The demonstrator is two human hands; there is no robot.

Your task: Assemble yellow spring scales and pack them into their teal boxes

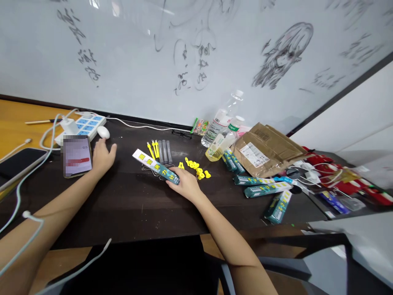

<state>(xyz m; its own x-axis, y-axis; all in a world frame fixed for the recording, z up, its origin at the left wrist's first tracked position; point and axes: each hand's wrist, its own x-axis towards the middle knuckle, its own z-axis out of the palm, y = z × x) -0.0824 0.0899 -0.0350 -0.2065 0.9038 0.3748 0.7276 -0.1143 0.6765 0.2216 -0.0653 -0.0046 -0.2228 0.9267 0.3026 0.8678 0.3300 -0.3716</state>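
Note:
My right hand (186,184) grips one end of a long green and white box (155,166), held slantwise over the dark table (123,213). Fingers apart and holding nothing, my left hand (102,155) rests beside a phone (76,155) whose screen is lit. Behind the box lie several yellow rods (153,149) and several grey transparent tubes (165,151) in a row. Metal hooks (150,169) show partly from under the box. Small yellow pieces (199,172) are scattered just right of it.
Several similar green boxes (267,189) lie at the right, by a brown cardboard package (267,149). Bottles (217,125) stand against the whiteboard (123,61). A power strip (89,125), a white oval object (103,132) and cables are at the left; a white cable crosses near my left forearm.

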